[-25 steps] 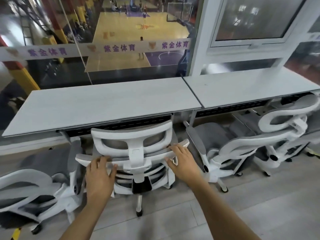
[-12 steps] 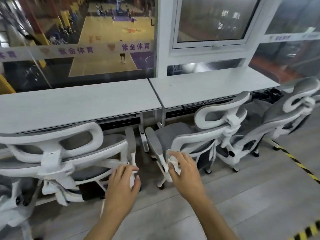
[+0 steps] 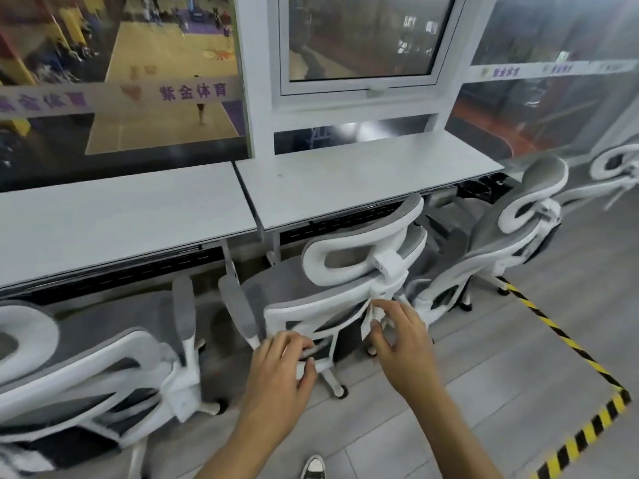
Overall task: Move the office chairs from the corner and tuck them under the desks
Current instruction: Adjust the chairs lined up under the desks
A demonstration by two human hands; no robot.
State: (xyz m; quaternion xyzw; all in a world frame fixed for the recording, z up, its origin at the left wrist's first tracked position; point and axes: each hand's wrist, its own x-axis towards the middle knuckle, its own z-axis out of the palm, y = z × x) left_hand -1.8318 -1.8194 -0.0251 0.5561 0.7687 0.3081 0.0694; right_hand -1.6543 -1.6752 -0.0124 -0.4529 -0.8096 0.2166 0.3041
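Middle chair (image 3: 349, 281) straight ahead of both hands, backrest toward the person, seat pointing at the right desk (image 3: 363, 181), partly under its edge. Left hand (image 3: 276, 371) curled on the lower left of the back frame. Right hand (image 3: 401, 337) at the right side of the frame, fingers bent near a paper tag; grip unclear. Hands apart, one each side, equally near. Probably needs a straight push forward, along the seat's line. Neighbouring chairs close on both sides.

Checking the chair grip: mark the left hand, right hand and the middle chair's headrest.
left hand (image 3: 276, 371), head view, back of the hand.
right hand (image 3: 403, 344), head view, back of the hand.
middle chair's headrest (image 3: 359, 236), head view, white top bar.
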